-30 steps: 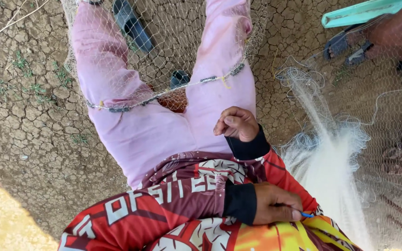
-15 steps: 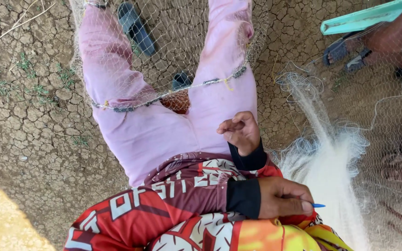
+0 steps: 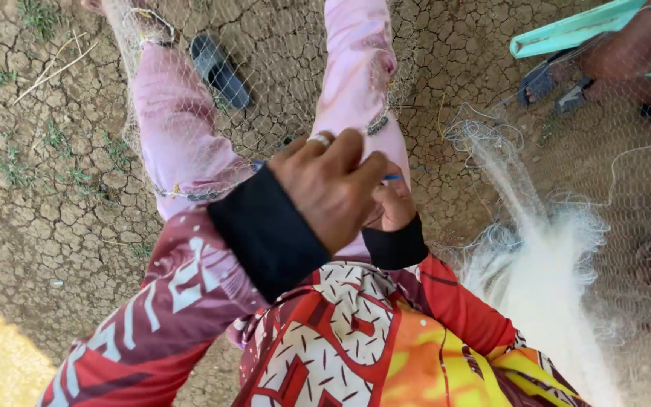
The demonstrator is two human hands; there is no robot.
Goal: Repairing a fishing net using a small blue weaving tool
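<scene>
My left hand, with a ring and a black cuff, reaches across from the lower left. It is closed on a thin blue netting needle, whose ends show on either side of the fingers. My right hand lies just under it, mostly hidden, with its fingers curled on the fine fishing net. The net drapes over my pink-trousered legs. Both hands meet above my right thigh.
A thick white bundle of net lies to my right. A black sandal sits between my legs on cracked dry ground. Another person's sandalled feet and a teal object are at the top right.
My left hand rose from my lap with the blue needle and now covers my right hand. The right hand stayed about where it was on the net.
</scene>
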